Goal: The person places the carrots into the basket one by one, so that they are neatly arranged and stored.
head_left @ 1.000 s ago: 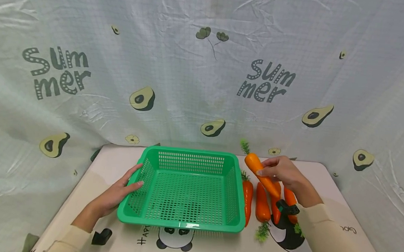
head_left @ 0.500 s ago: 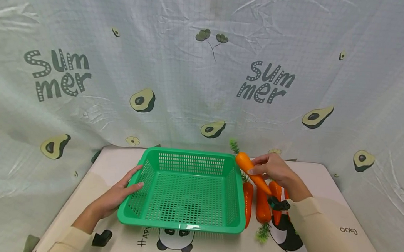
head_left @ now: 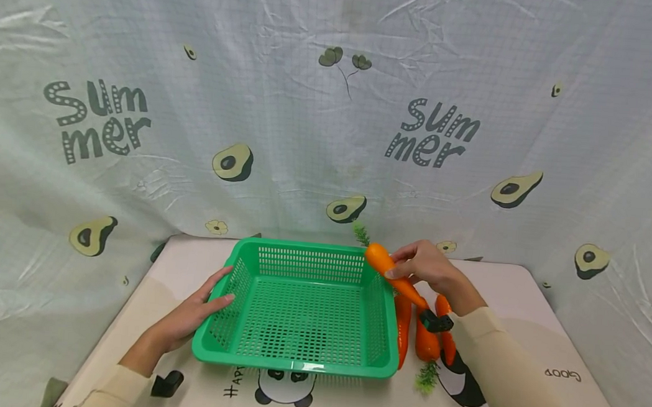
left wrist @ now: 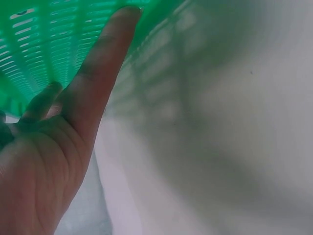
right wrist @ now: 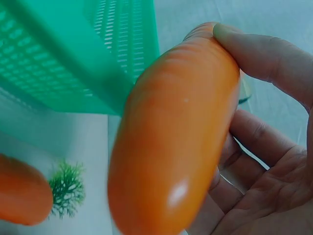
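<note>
My right hand (head_left: 425, 269) pinches an orange toy carrot (head_left: 394, 281) between thumb and fingers. In the head view the carrot slants over the right rim of a green perforated plastic basket (head_left: 293, 367), its leafy green top (head_left: 360, 232) pointing up and left. The right wrist view shows the carrot (right wrist: 171, 132) close up, with the thumb along its side and the basket wall (right wrist: 98, 63) beyond. My left hand (head_left: 190, 313) rests against the basket's left rim, thumb and fingers fairly straight. In the left wrist view a long finger (left wrist: 102, 73) lies along the green wall.
Several more carrots lie on the table right of the basket, one (head_left: 402, 329) close along its side and another (head_left: 428, 343) with its leaves toward me. A printed cloth (head_left: 285, 132) hangs behind the pale table (head_left: 532, 316).
My right hand has carried the carrot leftward, from above the other carrots to over the basket's right rim. The left hand and the basket have stayed in place.
</note>
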Available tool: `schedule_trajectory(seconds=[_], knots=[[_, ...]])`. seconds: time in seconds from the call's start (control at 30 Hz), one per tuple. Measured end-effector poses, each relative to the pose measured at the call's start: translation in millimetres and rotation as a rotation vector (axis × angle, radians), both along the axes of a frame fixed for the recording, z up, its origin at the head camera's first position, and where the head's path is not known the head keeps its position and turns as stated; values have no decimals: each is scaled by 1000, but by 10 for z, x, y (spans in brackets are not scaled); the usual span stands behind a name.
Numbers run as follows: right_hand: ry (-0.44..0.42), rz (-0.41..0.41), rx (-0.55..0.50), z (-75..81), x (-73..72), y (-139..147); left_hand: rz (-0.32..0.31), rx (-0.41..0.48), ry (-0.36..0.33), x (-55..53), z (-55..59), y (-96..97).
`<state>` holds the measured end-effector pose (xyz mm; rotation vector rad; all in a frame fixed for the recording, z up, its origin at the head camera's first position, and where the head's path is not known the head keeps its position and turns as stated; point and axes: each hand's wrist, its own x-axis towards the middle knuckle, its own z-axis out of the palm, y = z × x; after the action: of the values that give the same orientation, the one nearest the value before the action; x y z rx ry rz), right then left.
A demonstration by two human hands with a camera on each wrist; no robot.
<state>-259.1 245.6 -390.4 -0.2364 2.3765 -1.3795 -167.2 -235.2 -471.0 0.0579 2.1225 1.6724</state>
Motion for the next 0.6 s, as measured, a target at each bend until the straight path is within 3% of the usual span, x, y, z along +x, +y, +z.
schedule_trajectory(seconds=[0.6], knots=[[22, 72, 10, -10, -126, -400, 4, -14, 30, 9, -4, 3]])
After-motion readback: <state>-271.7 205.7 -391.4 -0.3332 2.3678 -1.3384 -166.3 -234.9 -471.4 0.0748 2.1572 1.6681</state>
